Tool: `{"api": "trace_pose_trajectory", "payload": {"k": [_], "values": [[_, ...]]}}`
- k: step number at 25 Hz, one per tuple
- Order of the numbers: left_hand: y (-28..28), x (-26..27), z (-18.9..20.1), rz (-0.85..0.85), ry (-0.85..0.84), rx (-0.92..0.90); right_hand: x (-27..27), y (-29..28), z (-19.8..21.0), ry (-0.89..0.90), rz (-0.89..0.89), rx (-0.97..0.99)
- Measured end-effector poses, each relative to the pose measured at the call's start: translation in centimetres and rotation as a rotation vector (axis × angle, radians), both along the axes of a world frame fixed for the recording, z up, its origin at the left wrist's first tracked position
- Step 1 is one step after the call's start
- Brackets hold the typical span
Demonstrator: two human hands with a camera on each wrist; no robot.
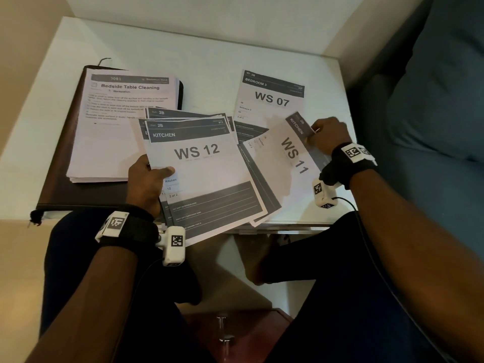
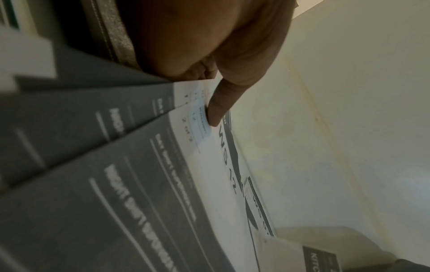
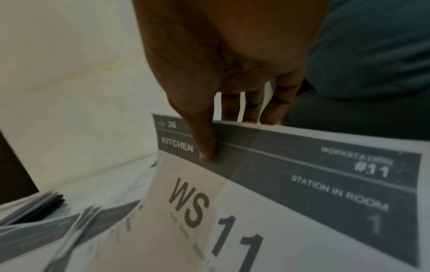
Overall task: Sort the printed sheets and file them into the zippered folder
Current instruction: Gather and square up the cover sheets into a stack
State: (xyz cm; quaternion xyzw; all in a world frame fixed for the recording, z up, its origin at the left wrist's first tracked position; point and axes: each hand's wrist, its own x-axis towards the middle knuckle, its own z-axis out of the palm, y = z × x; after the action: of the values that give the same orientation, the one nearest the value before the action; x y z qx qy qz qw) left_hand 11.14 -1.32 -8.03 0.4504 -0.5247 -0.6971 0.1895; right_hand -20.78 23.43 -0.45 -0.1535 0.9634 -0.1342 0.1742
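My left hand (image 1: 149,179) grips a fanned stack of printed sheets (image 1: 207,174) at its left edge, thumb (image 2: 216,110) on the top sheet marked KITCHEN WS 12. My right hand (image 1: 328,136) pinches the top edge of a single sheet marked KITCHEN WS 11 (image 1: 290,155), thumb (image 3: 204,139) on its dark header and fingers behind it. A sheet marked BEDROOM 3 WS 07 (image 1: 272,95) lies flat on the white table (image 1: 204,48). The dark zippered folder (image 1: 60,158) lies open at the left, with a pile headed Bedside Table Cleaning (image 1: 123,127) on it.
A blue cushioned seat (image 1: 440,100) borders the table on the right. Walls close in behind and at the left. My knees sit under the table's front edge, and a reddish drawer with metal knobs (image 1: 225,334) shows below between them.
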Motion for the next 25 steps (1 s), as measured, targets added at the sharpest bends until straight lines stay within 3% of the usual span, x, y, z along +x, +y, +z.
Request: {"api": "trace_pose_trajectory", "payload": {"k": [7, 13, 16, 20, 25], "values": [[0.0, -0.1, 0.0, 0.012, 0.005, 0.028, 0.3, -3.8, 9.0, 0.133, 0.149, -0.131], [0.0, -0.3, 0.0, 0.001, 0.026, 0.065, 2.2, -9.9, 15.5, 0.479, 0.265, 0.036], [-0.3, -0.3, 0.1, 0.014, 0.028, 0.105, 2.0, -11.4, 16.1, 0.591, 0.406, 0.079], [-0.5, 0.1, 0.6, 0.024, 0.055, 0.176, 2.7, -9.9, 14.0, 0.211, 0.463, 0.433], [-0.6, -0.1, 0.7, 0.009, 0.020, 0.196, 3.8, -11.9, 11.1, 0.216, 0.588, 0.339]]}}
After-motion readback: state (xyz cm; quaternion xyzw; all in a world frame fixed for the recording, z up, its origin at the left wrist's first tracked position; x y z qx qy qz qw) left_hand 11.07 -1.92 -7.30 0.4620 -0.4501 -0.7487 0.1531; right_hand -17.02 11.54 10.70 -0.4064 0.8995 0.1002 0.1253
